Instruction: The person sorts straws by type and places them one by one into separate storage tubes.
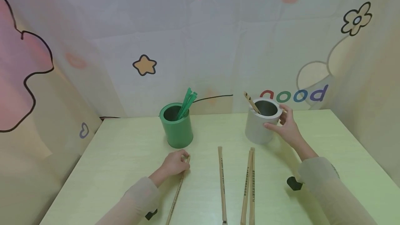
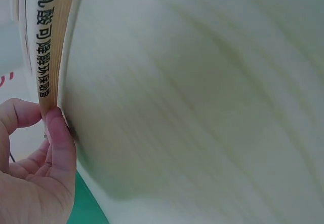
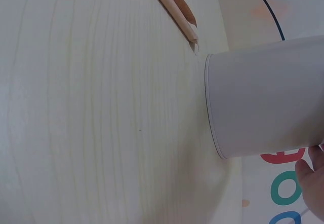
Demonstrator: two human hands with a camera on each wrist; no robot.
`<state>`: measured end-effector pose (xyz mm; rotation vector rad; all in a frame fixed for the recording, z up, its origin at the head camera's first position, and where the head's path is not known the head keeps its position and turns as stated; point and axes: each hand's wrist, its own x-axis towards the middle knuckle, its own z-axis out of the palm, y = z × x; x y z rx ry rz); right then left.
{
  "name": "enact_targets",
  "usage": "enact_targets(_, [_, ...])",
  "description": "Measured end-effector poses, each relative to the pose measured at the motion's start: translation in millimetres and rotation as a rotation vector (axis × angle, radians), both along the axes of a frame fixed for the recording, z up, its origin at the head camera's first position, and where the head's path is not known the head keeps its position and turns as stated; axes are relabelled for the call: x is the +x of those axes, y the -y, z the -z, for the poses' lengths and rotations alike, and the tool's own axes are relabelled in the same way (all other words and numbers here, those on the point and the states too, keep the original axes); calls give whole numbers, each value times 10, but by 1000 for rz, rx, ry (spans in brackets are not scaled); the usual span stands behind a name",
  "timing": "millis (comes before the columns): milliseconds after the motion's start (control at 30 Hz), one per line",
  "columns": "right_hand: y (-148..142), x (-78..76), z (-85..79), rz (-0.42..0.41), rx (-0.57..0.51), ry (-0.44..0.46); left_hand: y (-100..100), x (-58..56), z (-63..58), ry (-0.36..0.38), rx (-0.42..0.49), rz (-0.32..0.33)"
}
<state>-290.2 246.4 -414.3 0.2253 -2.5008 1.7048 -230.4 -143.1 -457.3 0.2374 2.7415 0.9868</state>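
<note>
My left hand (image 1: 175, 163) pinches the far end of a paper-wrapped straw (image 1: 177, 193) that slants toward the table's front. Dark printed characters on the straw's wrapper (image 2: 44, 46) face the left wrist view, and thumb and fingertip meet at its tip. My right hand (image 1: 288, 127) grips the right side of a white round holder (image 1: 258, 130), thumb on its outer wall and fingers near the rim. One wrapped straw (image 1: 251, 103) leans inside it. In the right wrist view the holder (image 3: 263, 100) stands on the table, with only part of that hand visible.
Left of the white holder stands a green round holder (image 1: 178, 133) with several green sticks (image 1: 187, 103) in it. Between the arms lie a single wrapped straw (image 1: 222, 183) and a pair of straws (image 1: 252, 183). A printed curtain (image 1: 212, 51) hangs behind the table.
</note>
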Motion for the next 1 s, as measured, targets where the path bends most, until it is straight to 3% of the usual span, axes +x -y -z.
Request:
enact_targets(267, [-12, -6, 12, 0, 10, -14, 6, -4, -165, 72, 168, -27])
enact_targets(533, [4, -5, 5, -6, 2, -19, -57, 28, -475, 103, 334, -26])
enact_targets(733, [1, -8, 4, -5, 7, -20, -148, 38, -746, 97, 421, -31])
enact_targets(833, [-3, -15, 11, -9, 2, -24, -216, 73, -943, 86, 478, -31])
enact_targets(1000, [-1, -16, 13, -11, -5, -26, -320, -1, -1050, 46, 584, -14])
